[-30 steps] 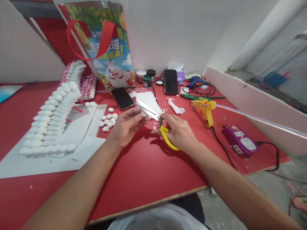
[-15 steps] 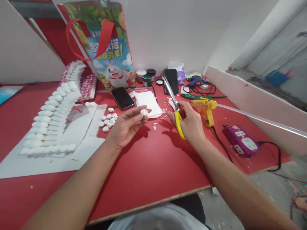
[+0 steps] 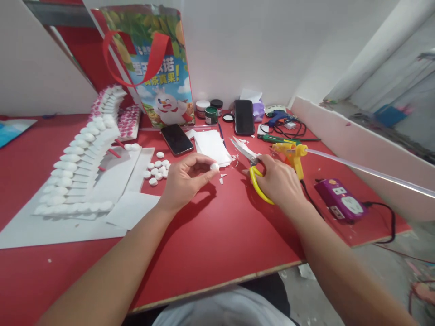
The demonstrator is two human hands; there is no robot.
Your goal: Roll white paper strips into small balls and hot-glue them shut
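Note:
Between the thumb and fingertips of my left hand (image 3: 188,181) is a small rounded white piece (image 3: 214,167); its material is hard to tell. My right hand (image 3: 277,179) grips yellow-handled scissors (image 3: 261,186), their blades slightly parted and pointing up and to the left, apart from the white piece. Several similar white pieces (image 3: 158,171) lie in a group left of my left hand. Beyond my hands is a stack of white paper (image 3: 212,147), with small white scraps (image 3: 221,180) scattered on the red table near it.
At left, a curved model edged with white pieces (image 3: 64,166) stands on a white board (image 3: 20,233). A yellow glue gun (image 3: 292,156) and purple power socket (image 3: 341,199) are at right. Phones (image 3: 176,139), paint jars (image 3: 211,115) and a printed bag (image 3: 163,72) stand or lie behind.
My left hand has turned and moved slightly right with the white piece. In my right hand the scissors have tipped lower, their blades now pointing more to the left.

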